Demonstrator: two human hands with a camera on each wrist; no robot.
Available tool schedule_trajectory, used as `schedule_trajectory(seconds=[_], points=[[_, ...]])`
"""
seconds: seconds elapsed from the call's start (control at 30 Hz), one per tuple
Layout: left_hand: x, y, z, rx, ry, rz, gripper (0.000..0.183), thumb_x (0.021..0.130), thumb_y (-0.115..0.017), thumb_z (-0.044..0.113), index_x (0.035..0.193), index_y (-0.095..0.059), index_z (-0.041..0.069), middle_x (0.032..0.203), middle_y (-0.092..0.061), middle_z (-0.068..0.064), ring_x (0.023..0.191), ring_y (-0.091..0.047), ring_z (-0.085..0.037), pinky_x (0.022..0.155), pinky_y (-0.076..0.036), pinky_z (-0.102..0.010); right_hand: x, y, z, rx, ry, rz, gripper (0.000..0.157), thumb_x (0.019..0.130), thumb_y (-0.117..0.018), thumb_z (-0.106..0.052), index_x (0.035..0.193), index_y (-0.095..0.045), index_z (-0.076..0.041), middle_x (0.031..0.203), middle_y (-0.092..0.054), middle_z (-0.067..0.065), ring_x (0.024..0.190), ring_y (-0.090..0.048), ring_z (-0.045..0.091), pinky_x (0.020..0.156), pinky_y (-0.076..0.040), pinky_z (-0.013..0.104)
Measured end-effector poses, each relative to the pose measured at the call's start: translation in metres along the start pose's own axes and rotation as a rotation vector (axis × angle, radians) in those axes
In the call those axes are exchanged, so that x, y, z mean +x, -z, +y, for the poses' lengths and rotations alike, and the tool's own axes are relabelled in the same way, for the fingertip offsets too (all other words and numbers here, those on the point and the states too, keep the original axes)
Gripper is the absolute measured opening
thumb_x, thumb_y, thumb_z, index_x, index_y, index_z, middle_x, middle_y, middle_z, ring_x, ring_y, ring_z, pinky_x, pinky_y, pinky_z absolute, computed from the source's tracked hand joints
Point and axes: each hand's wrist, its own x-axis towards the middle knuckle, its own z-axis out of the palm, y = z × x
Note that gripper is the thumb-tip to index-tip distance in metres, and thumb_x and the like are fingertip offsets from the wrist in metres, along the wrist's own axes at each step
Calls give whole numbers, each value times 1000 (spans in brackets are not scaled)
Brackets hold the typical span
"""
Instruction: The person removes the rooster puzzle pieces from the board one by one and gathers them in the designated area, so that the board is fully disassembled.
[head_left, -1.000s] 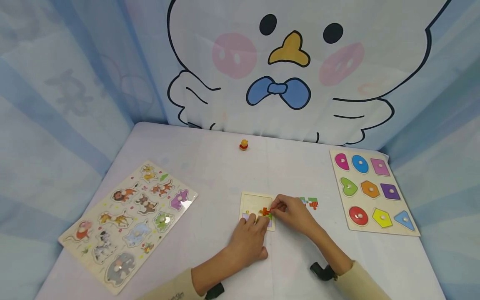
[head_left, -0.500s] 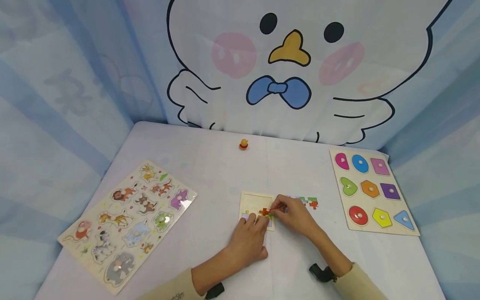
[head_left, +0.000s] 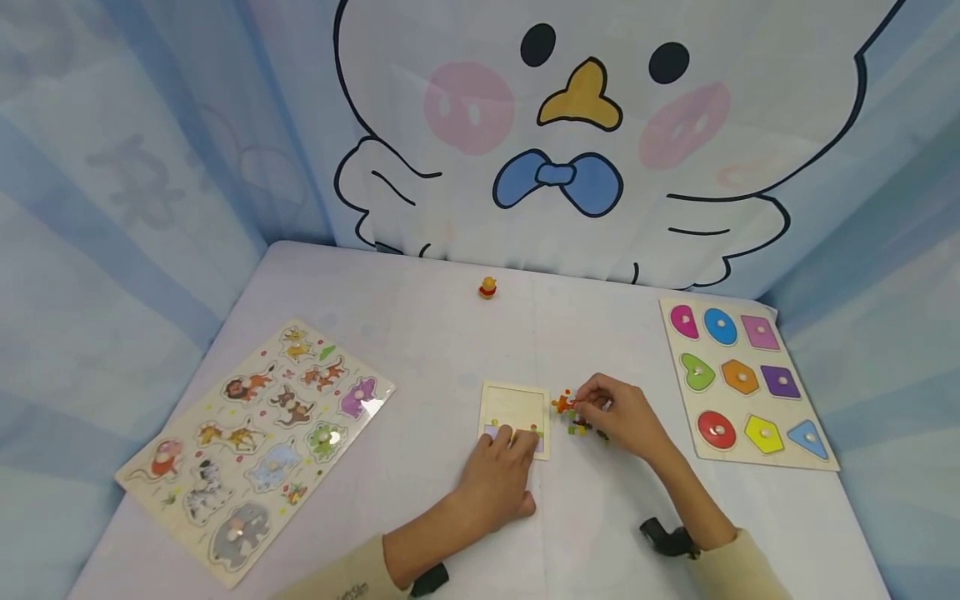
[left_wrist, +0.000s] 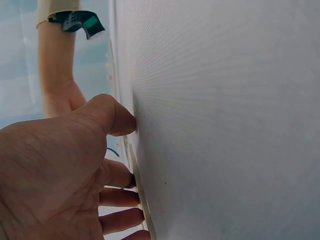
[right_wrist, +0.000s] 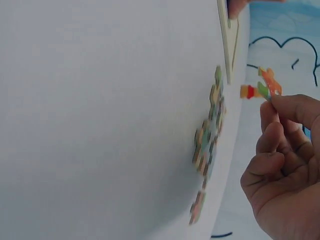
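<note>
My right hand point(head_left: 618, 417) pinches an orange and green jigsaw piece point(right_wrist: 270, 81) between thumb and forefinger, raised off the table in the right wrist view. Several loose jigsaw pieces point(right_wrist: 206, 135) lie under and beside that hand. To its left lies a small wooden puzzle tray point(head_left: 516, 397), with some pieces fitted along its lower part, partly hidden by fingers. On the near part of this tray rest the fingertips of my left hand point(head_left: 497, 477). Its fingers are extended and the thumb touches the tabletop in the left wrist view.
An animal peg puzzle board point(head_left: 258, 442) lies at the left. At the right is a shape peg board point(head_left: 738, 392). A small yellow and red toy figure point(head_left: 488, 288) stands near the back edge, before a printed curtain point(head_left: 450, 208).
My right hand has moved right and lifted away from the tray with the orange piece, uncovering the tray's right edge and several loose pieces. My left hand stays in place.
</note>
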Motion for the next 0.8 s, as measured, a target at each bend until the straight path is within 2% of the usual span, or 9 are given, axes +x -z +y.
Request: schedule_trajectory(seconds=[0.1, 0.27, 0.43, 0.6, 0.8], points=[[0, -1, 0, -9, 1, 10, 63, 77, -60, 51, 125, -57, 10, 114, -40, 2, 96, -43, -19, 69, -37, -31, -7, 18, 15, -4, -59, -4, 9, 89, -73, -13, 95, -67, -13, 81, -63, -2, 73, -58, 19, 61, -48, 27], [1, -2, 0, -25, -6, 12, 64, 78, -60, 50, 127, -58, 9, 117, -42, 2, 97, -44, -19, 71, -38, -32, -21, 47, 43, -15, -89, -20, 11, 90, -73, -16, 98, -69, -10, 82, -63, 1, 75, -57, 20, 65, -48, 24], [1, -3, 1, -35, -15, -5, 64, 78, -60, 49, 129, -57, 9, 120, -43, 2, 99, -44, -20, 72, -39, -33, -36, 66, 65, 20, -150, -78, 15, 90, -73, -20, 100, -69, -8, 83, -65, 3, 76, -59, 20, 68, -50, 24], [0, -1, 0, -15, -16, -11, 64, 79, -59, 50, 129, -58, 10, 119, -42, 2, 99, -43, -20, 72, -39, -32, -41, 72, 78, 1, -221, -133, 21, 90, -73, -27, 100, -70, -9, 82, -67, 2, 77, -60, 21, 70, -49, 25], [0, 0, -1, 21, -22, 4, 67, 80, -58, 53, 130, -58, 9, 118, -42, 2, 96, -43, -19, 70, -39, -31, -40, 68, 81, -44, -235, -115, 19, 89, -75, -25, 101, -72, -10, 81, -67, 0, 78, -59, 21, 70, -49, 24]])
